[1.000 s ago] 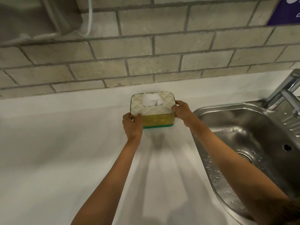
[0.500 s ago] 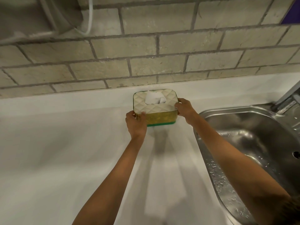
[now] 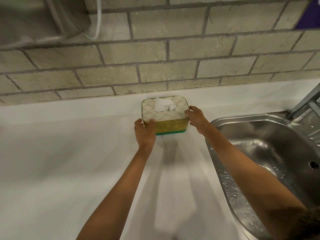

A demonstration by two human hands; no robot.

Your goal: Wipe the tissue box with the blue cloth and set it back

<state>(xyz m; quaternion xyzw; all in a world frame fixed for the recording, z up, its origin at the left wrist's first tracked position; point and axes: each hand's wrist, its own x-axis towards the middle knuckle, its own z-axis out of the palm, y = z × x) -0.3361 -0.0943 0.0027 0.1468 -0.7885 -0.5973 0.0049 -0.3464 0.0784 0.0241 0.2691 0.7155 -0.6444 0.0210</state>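
The tissue box (image 3: 170, 124) has a cream quilted lid, yellow sides and a green base, with white tissue poking from its top slot. It sits on the white counter (image 3: 69, 161) close to the brick wall. My left hand (image 3: 145, 132) grips its near left corner, thumb on the lid's edge. At the box's right edge, my right hand (image 3: 196, 117) holds on with fingers on the lid rim. No blue cloth is in view.
A wet steel sink (image 3: 270, 153) lies right of the box, with the tap (image 3: 306, 103) at its far right. The brick wall (image 3: 155, 66) runs behind. A grey pipe and white cable (image 3: 97, 19) hang at the top left.
Both hands have carried the tissue box a little farther back toward the wall, keeping the same hold. The view has shifted slightly left.
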